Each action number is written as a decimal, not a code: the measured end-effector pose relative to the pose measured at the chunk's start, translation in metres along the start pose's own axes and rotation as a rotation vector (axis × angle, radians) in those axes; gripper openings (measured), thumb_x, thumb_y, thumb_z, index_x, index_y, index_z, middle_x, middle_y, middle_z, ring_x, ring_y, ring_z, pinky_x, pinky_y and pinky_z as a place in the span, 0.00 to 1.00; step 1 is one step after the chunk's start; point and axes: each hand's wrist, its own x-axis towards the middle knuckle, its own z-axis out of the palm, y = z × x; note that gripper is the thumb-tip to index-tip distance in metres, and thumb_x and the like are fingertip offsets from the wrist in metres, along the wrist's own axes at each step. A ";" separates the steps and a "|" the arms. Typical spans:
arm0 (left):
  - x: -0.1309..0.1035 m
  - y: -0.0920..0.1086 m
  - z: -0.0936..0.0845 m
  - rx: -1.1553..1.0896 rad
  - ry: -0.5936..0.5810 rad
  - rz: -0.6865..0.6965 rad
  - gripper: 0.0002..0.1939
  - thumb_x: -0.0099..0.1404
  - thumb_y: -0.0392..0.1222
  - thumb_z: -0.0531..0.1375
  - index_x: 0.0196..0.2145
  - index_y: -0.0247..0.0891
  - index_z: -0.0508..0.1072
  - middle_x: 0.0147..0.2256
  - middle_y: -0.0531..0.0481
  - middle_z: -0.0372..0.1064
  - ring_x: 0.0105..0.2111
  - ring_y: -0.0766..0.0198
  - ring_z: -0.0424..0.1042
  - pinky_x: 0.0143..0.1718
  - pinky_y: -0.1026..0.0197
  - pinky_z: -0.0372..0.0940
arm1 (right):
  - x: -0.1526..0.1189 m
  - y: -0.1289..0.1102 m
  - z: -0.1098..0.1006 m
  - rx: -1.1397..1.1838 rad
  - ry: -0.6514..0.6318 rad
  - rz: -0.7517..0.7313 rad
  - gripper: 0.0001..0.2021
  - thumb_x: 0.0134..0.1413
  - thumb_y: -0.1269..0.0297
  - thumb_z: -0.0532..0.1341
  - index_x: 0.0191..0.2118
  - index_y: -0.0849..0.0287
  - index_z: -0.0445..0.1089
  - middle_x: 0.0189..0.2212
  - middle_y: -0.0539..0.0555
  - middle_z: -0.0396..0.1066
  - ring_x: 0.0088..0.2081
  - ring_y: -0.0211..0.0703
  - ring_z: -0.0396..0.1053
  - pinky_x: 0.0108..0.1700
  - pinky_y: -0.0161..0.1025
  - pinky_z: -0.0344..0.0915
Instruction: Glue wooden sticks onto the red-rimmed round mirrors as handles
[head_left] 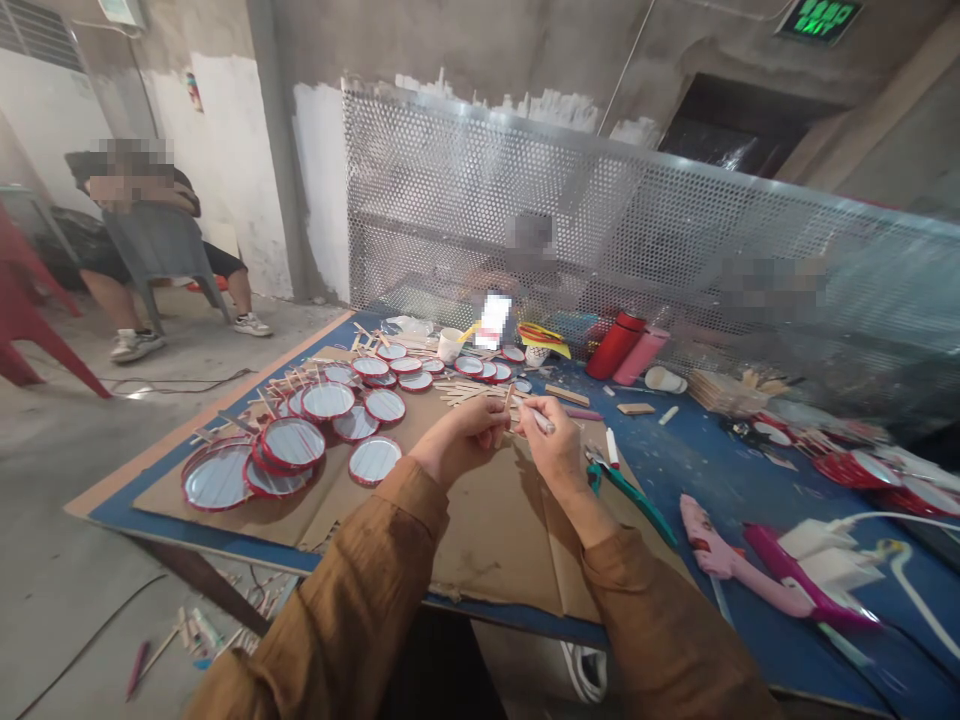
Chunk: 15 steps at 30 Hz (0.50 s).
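Above the cardboard sheet (pixel 487 545), my left hand (pixel 469 440) is closed, pinching a thin wooden stick (pixel 510 397) that points upward. Close beside it, my right hand (pixel 553 445) is wrapped round a white pen-like tool (pixel 541 420), its tip near the stick; its exact kind I cannot make out. Loose wooden sticks (pixel 465 390) lie behind both hands. To the left are several round, red-rimmed lids (pixel 375 460), some stacked, with sticks among them. Teal-handled pliers (pixel 637 497) and a white marker (pixel 613 448) lie right of my right hand.
On the right of the blue table (pixel 660 440) lie a pink glue gun (pixel 720 550), a purple glue gun (pixel 795 580) and white plugs with cables. A red bottle (pixel 615 345) and paper cup (pixel 450 345) stand near the perforated metal screen (pixel 450 200). A person (pixel 142 220) sits back left.
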 end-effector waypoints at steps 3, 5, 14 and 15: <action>0.000 0.000 0.000 -0.007 -0.007 -0.004 0.11 0.65 0.38 0.52 0.25 0.34 0.65 0.15 0.55 0.62 0.14 0.73 0.61 0.17 0.70 0.54 | 0.001 -0.001 -0.001 -0.023 0.043 0.015 0.09 0.56 0.57 0.59 0.34 0.57 0.68 0.27 0.53 0.73 0.28 0.43 0.72 0.30 0.36 0.67; -0.001 0.001 0.000 -0.010 -0.009 -0.007 0.11 0.65 0.38 0.52 0.25 0.34 0.65 0.15 0.55 0.61 0.14 0.72 0.61 0.17 0.69 0.55 | 0.001 -0.001 -0.001 0.003 0.044 0.019 0.09 0.56 0.56 0.59 0.34 0.57 0.67 0.26 0.53 0.73 0.27 0.42 0.72 0.30 0.36 0.67; -0.001 0.000 0.001 -0.042 -0.015 0.014 0.12 0.65 0.42 0.54 0.25 0.35 0.64 0.16 0.56 0.60 0.13 0.73 0.60 0.17 0.70 0.55 | -0.002 -0.003 0.001 0.003 0.022 0.000 0.10 0.56 0.56 0.58 0.33 0.56 0.68 0.26 0.52 0.73 0.27 0.42 0.72 0.29 0.36 0.67; 0.000 0.000 0.001 -0.049 -0.019 0.006 0.12 0.65 0.42 0.54 0.25 0.34 0.64 0.16 0.56 0.60 0.13 0.73 0.61 0.18 0.69 0.55 | -0.002 -0.003 0.000 -0.007 0.034 0.003 0.09 0.56 0.56 0.58 0.33 0.56 0.68 0.26 0.52 0.73 0.27 0.42 0.72 0.29 0.35 0.67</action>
